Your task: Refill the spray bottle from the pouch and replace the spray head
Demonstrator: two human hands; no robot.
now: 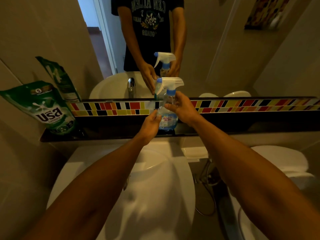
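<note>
A clear spray bottle (167, 121) with a blue label stands upright on the dark ledge (107, 134) behind the basin. Its white spray head (170, 84) with a blue nozzle and collar sits on top. My right hand (181, 108) grips the bottle's neck just under the collar. My left hand (151, 124) holds the bottle's lower left side. A green refill pouch (46, 108) leans against the wall at the ledge's left end, well apart from both hands.
A white basin (155, 187) lies below my arms. A mirror (216, 49) above the coloured tile strip (242, 104) reflects the bottle, a tap and a person's torso. A white toilet (285, 161) and a hose (206, 187) are at the right.
</note>
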